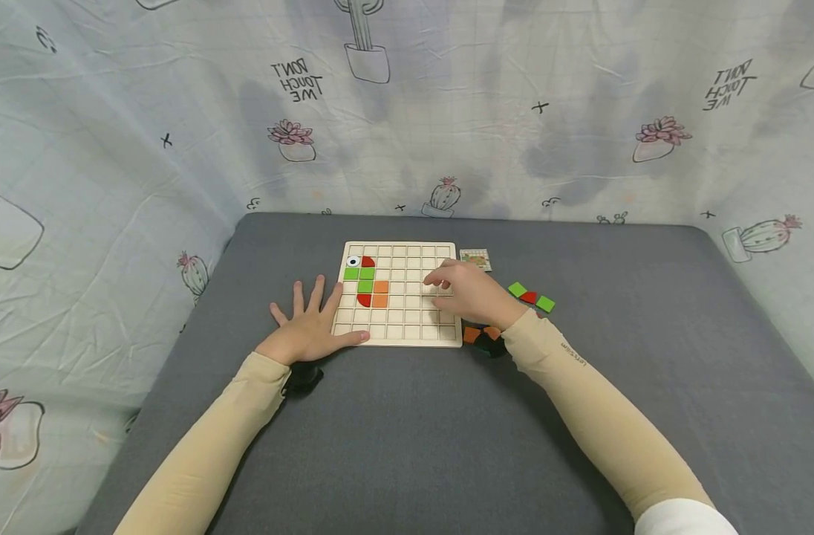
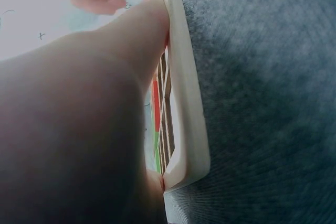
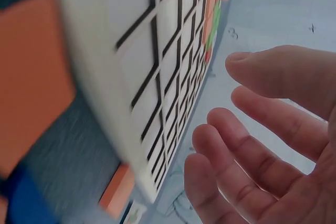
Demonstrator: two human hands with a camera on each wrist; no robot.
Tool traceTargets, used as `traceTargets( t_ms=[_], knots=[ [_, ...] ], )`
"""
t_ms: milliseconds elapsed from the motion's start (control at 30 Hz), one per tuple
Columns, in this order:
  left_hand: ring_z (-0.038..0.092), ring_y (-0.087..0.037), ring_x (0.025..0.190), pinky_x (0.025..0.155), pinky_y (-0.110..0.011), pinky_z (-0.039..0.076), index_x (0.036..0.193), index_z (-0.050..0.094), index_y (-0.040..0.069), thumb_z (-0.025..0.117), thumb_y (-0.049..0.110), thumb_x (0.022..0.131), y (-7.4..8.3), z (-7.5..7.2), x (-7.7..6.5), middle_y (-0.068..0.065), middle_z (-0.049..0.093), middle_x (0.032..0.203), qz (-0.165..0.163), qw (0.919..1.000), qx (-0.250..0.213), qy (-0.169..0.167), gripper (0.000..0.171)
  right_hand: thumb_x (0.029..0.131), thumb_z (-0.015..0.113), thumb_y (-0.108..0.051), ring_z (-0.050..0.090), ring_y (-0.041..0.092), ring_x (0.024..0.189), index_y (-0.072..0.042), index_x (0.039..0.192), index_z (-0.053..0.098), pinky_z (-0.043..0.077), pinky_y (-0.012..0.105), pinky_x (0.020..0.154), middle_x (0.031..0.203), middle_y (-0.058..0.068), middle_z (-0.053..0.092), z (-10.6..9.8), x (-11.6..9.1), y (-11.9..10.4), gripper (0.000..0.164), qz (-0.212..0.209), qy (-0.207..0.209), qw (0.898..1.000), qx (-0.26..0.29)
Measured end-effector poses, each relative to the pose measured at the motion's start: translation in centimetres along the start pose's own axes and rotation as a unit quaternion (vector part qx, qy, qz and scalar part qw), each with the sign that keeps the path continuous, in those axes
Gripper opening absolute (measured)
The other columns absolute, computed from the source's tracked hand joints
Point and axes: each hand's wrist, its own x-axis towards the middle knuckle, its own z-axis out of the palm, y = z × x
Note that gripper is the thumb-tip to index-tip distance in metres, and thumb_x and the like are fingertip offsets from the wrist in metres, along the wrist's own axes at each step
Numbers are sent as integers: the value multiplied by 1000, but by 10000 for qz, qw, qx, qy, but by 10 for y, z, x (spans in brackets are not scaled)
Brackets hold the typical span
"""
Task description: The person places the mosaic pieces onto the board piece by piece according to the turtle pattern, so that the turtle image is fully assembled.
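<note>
A square pale board with a grid of cells lies on the grey table. Toward its left side sit a white tile with a black eye dot, rounded red tiles, several green square tiles and orange tiles. My left hand is spread flat at the board's left edge, its thumb resting on the lower left corner. Over the right part of the board hovers my right hand; its fingers are loosely bent, thumb apart, and the right wrist view shows nothing between them.
Loose green and red tiles lie right of the board. Orange pieces are by its lower right corner, under the right wrist. A small printed card lies at the upper right. A patterned cloth hangs behind the table.
</note>
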Motion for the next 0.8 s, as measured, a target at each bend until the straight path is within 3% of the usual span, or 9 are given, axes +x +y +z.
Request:
traceTargets(
  t_ms=[300, 567, 800],
  knots=[
    [-22, -56, 154, 104, -90, -10, 170, -2, 20, 48, 88, 87, 0, -2, -1, -21, -15, 174, 34, 10000, -19, -18, 119, 94, 74, -8, 66, 30, 97, 0, 123, 74, 55, 44, 84, 113, 16, 72, -10, -21, 22, 29, 124, 413, 9991, -11],
    [-22, -57, 154, 104, -90, -10, 170, 0, 19, 50, 87, 87, 0, -2, -1, -21, -14, 174, 39, 10000, -51, -3, 119, 95, 73, -10, 67, 30, 107, -4, 130, 72, 56, 45, 89, 131, 14, 68, -21, -35, 37, 35, 667, 344, 9971, 127],
    [-22, -57, 154, 104, -90, -11, 170, 0, 19, 50, 88, 86, 0, -1, -1, -22, -14, 174, 19, 10000, -77, -9, 120, 95, 74, -10, 64, 32, 110, -4, 133, 70, 55, 50, 91, 127, 16, 68, -28, -42, 49, 39, 967, 328, 9947, 149]
  ],
)
